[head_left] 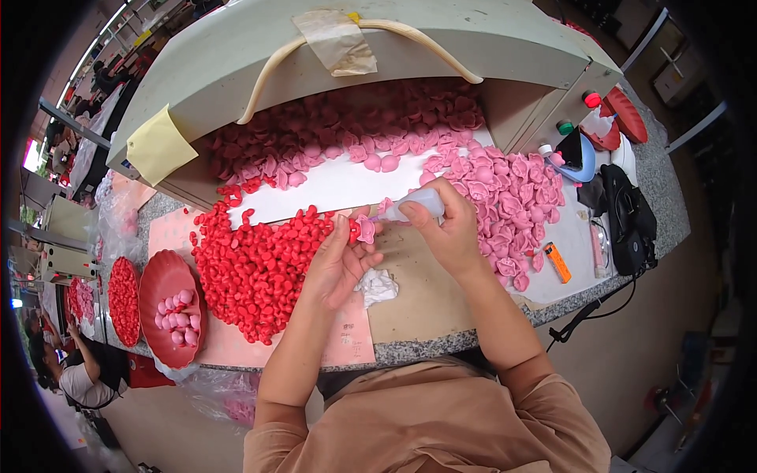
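Observation:
Between the fingertips of my left hand is a small pink petal-shaped piece, with a bit of red right beside it; whether the two are joined I cannot tell. My right hand is wrapped round a translucent squeeze bottle, tilted so that its narrow end points left at the pink piece. Another pink bit shows close to the bottle's tip. Left of my left hand lies a heap of small glossy red pieces. Pink cupped pieces are piled to the right of my right hand.
A grey box-like hood arches over more pink pieces at the back. A red scalloped tray holds joined pieces at left. A crumpled tissue, an orange lighter and a black bag also lie here. Another person sits far left.

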### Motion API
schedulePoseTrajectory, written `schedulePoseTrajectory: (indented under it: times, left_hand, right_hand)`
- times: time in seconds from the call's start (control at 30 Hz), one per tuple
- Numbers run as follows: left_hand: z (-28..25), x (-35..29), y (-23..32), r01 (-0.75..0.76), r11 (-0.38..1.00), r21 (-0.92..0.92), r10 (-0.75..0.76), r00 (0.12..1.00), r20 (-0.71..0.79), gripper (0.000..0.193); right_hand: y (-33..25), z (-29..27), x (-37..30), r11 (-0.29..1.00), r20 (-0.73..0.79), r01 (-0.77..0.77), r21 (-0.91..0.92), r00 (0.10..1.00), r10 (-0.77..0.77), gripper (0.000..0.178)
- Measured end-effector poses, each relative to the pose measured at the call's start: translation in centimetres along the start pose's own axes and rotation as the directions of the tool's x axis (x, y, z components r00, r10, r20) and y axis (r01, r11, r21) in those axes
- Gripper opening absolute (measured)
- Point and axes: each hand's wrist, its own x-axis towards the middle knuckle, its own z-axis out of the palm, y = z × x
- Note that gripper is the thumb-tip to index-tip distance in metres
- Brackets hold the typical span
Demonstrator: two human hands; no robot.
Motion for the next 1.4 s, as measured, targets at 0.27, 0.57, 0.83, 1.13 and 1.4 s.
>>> schedulePoseTrajectory:
  times: [0.27, 0.57, 0.83, 1.13, 1.4]
  left_hand:
    - [0.0, -0.2, 0.0, 0.006, 1.000, 0.016, -0.006, 1.000, 0.000, 0.049]
    - [0.0, -0.1, 0.0, 0.013, 1.000, 0.028, -0.013, 1.000, 0.011, 0.050]
    - [0.2, -0.1, 0.0, 0.007, 0.998, 0.062, -0.006, 1.000, -0.011, 0.051]
    - [0.1, 0.0, -0.2, 0.006, 0.996, 0.085, -0.004, 1.000, -0.021, 0.051]
    - [0.1, 0.0, -0.1, 0.022, 0.997, 0.071, -0.021, 1.000, -0.021, 0.051]
  right_hand:
    - [-0.5, 0.2, 0.0, 1.000, 0.010, -0.020, 0.016, 1.000, 0.020, 0.025]
    - [-0.6, 0.2, 0.1, 1.000, -0.003, -0.011, 0.029, 1.000, 0.011, 0.025]
    - [-0.7, 0.2, 0.0, 1.000, 0.007, -0.010, 0.007, 1.000, 0.010, 0.024]
    - [-0.2, -0.1, -0.1, 0.987, 0.009, 0.099, -0.127, 0.995, -0.099, 0.026]
    - [0.2, -0.2, -0.1, 0.958, 0.049, 0.181, -0.224, 0.983, -0.175, 0.028]
